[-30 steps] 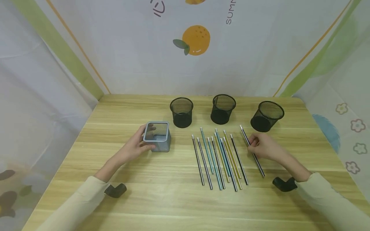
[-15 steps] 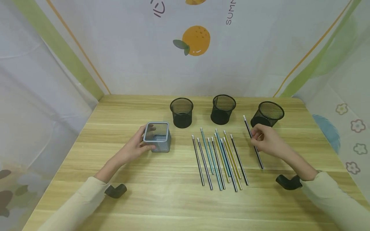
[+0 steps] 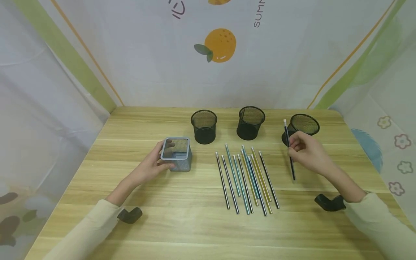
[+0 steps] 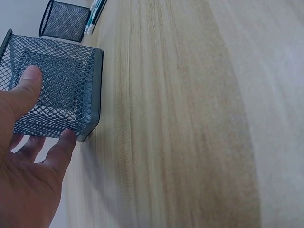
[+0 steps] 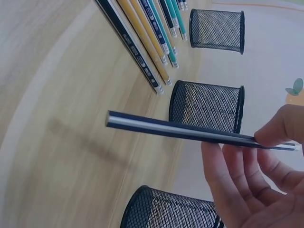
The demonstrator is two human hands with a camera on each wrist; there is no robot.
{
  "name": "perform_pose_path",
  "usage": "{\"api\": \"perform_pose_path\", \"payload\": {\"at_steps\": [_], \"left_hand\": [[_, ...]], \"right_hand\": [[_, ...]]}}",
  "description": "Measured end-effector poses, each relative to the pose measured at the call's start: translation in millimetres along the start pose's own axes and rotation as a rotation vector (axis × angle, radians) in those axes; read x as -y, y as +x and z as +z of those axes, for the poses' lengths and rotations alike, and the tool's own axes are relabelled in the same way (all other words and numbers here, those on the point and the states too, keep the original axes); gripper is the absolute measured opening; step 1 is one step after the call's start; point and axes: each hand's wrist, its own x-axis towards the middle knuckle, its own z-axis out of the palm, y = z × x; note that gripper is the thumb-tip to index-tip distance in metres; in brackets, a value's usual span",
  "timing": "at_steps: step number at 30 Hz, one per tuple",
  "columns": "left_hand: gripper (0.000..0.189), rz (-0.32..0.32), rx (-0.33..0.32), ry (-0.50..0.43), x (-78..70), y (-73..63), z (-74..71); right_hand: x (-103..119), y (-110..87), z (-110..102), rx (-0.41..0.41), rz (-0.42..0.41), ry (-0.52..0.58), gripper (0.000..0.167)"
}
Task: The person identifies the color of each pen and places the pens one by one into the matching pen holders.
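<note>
My left hand (image 3: 150, 169) holds a square grey mesh pen holder (image 3: 182, 164) that stands on the table. In the left wrist view the thumb lies along one mesh wall and other fingers touch another wall. Between thumb and fingers, my right hand (image 3: 308, 153) pinches a dark striped pencil (image 5: 156, 127), raised off the table. The pencil's white eraser end points away from me, close in front of the right-hand black mesh cup (image 3: 304, 124), which the hand partly hides. Left of that hand lie several black, teal and gold pencils (image 3: 222, 180), roughly side by side.
Two more round black mesh cups, a left one (image 3: 205, 134) and a middle one (image 3: 248, 130), stand along the back of the wooden table (image 3: 175, 224). Behind the table hangs a white curtain (image 3: 149, 72) with printed fruit.
My right hand has lifted the dark pencil off the table and moved it away from me and slightly right, turning it more upright. The left hand and pen holder stay put.
</note>
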Motion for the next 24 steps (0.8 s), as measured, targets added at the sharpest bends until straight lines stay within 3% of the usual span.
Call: {"api": "perform_pose_path", "payload": {"at_steps": [24], "left_hand": [[0.077, 0.023, -0.004, 0.004, -0.7, 1.0, -0.3]], "right_hand": [[-0.8, 1.7, -14.5, -0.124, -0.14, 0.028, 0.017]]}}
